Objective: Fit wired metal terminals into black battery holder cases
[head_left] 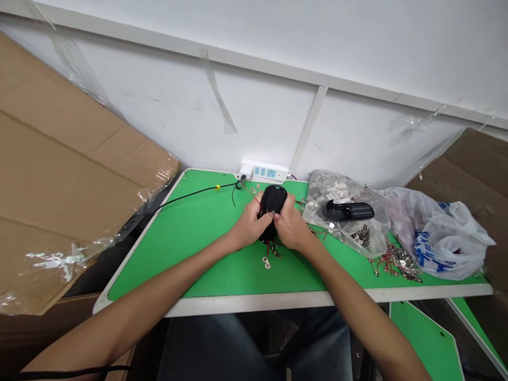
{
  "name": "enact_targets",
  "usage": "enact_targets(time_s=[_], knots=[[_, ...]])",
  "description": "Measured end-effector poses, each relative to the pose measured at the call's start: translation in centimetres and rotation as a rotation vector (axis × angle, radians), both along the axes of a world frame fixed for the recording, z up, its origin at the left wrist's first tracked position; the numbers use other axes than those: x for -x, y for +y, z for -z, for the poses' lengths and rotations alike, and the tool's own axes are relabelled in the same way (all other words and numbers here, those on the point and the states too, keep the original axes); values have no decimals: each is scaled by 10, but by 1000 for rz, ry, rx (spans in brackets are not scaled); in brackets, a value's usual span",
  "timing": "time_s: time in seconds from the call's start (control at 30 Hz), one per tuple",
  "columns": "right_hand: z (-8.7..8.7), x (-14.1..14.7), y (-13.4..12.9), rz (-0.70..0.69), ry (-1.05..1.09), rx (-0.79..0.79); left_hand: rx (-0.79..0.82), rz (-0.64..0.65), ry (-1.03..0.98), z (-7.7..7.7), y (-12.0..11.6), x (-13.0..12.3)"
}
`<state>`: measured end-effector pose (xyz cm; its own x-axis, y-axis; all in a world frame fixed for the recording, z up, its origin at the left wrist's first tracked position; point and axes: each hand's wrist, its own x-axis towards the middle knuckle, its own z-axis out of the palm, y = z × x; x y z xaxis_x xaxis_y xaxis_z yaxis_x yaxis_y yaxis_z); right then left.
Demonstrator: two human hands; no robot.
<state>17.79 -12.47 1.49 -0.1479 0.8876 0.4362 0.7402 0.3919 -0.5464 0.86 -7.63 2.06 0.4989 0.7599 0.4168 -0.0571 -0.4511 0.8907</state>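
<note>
A black plastic housing point(273, 198), long and rounded at its top end, is gripped between my two hands above the green tabletop. My left hand point(254, 219) wraps its left side, with the thumb pressed on the middle. From the right, my right hand point(290, 225) closes around it, its thumb meeting the other near small metal parts too fine to make out. A thin red wire runs beside the left fingers. Just below the housing lie small metal contacts point(267, 262) with red wires. The housing's underside is hidden.
A white power strip point(265, 172) with a plugged-in adapter and black cable point(194, 190) stands against the wall. At right, another black housing point(351, 210) rests on a clear bag of metal parts point(371, 238), near loose wired contacts point(397, 262) and a white plastic bag point(444, 233). Cardboard point(79, 143) flanks the left.
</note>
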Motion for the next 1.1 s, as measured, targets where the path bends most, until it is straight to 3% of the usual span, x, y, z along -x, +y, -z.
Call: enact_targets(time_s=[0.67,0.9,1.1], knots=[[-5,0,-1,-58,52,2,52,7,-91,2,-1,-6],[-5,-1,-1,-75,105,11,126,105,-100,-1,3,0],[-3,-3,2,-65,122,42,178,102,-139,7,3,-2]])
